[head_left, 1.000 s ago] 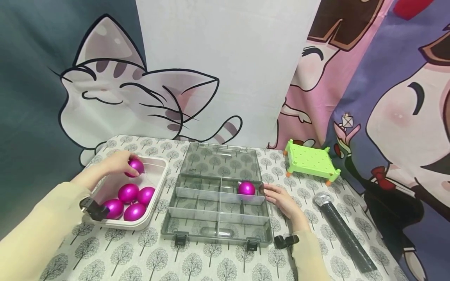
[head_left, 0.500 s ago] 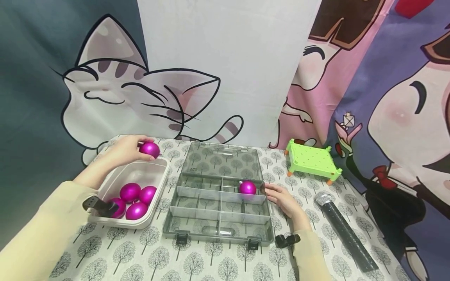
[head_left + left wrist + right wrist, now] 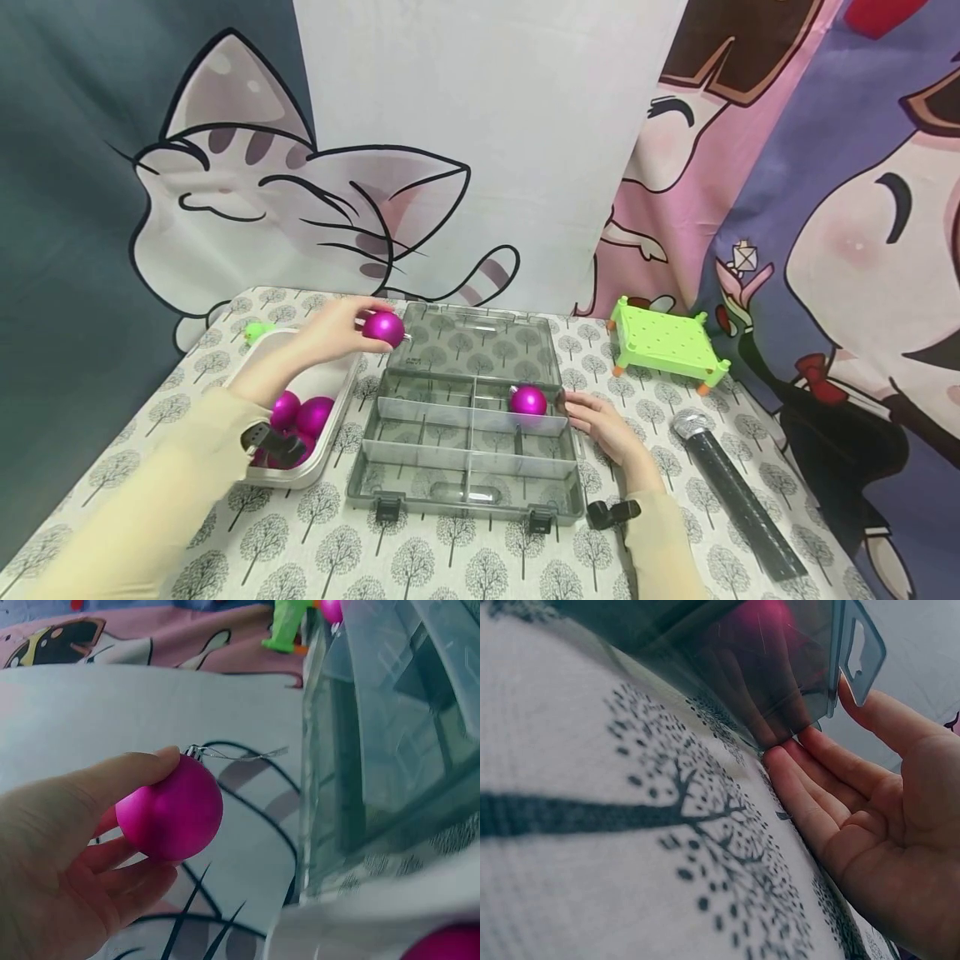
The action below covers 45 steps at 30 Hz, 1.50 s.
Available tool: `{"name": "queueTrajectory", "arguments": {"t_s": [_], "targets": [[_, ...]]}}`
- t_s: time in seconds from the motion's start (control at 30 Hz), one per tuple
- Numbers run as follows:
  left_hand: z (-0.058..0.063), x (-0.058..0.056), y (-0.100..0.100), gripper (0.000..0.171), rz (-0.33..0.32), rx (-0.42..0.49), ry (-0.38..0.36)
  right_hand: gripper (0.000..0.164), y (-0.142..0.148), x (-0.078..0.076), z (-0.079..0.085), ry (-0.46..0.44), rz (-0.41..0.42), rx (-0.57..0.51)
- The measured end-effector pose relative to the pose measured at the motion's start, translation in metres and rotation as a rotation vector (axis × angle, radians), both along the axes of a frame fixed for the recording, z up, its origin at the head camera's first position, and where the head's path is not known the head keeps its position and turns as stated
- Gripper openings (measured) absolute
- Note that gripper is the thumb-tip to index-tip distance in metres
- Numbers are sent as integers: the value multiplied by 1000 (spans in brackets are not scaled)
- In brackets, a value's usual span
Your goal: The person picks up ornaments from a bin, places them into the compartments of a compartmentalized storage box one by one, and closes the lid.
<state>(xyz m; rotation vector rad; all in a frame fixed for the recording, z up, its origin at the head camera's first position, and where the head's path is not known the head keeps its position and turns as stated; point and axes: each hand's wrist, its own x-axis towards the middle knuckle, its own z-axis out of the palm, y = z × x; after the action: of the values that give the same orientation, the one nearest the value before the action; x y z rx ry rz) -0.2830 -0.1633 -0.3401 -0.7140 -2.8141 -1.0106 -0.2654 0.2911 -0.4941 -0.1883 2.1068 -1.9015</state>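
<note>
- Backdrop [image 3: 487,167] of printed cloth, a cat on one part and cartoon figures at right, stands behind the table.
- Tablecloth [image 3: 450,567] patterned with grey trees, under everything.
- Grey see-through divided case [image 3: 412,483], lid laid open at the back, black latches at the front.
- White tub [image 3: 303,477] just left of the case, partly hidden by the left sleeve.
- Black microphone [image 3: 738,492] with a silver head, lying at right.
- Green stand [image 3: 667,340] on orange feet, at the back right.
- Left hand [image 3: 330,332], raised, gripping a ball between thumb and fingers.
- Right hand [image 3: 603,427], fingers relaxed, tips touching the case's right side.
- Shiny magenta balls: the held ball [image 3: 384,330], its wire loop pointing caseward; one ball [image 3: 528,401] in the back right compartment; others [image 3: 315,416] inside the tub.
- Small green object [image 3: 256,332] behind the tub.
</note>
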Motion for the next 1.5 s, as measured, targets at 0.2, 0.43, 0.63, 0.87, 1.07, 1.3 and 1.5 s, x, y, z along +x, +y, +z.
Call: {"name": "queueTrajectory", "arguments": {"t_s": [0.2,0.43,0.63,0.87,1.07,1.3,1.5], "targets": [[-8,-1,23,63,-56,-9,-14,51,1,-1,-1,1,20,-1],[-20,-1,43,62,-93,-53,-28,51,1,-1,-1,-1,9,7],[-30,-2,59,62,-140,-104,-88,51,2,-1,-1,1,11,13],[-41,-1,71,59,-158,-178,-138,51,1,-1,-1,-1,8,8],[-46,1,74,60,-164,-185,-163,51,1,-1,-1,-1,7,11],[-49,1,77,62,-168,-207,-174,52,1,-2,-1,-3,2,9],[-52,1,78,63,-168,-238,-158,51,1,-1,-1,-1,13,6]]}}
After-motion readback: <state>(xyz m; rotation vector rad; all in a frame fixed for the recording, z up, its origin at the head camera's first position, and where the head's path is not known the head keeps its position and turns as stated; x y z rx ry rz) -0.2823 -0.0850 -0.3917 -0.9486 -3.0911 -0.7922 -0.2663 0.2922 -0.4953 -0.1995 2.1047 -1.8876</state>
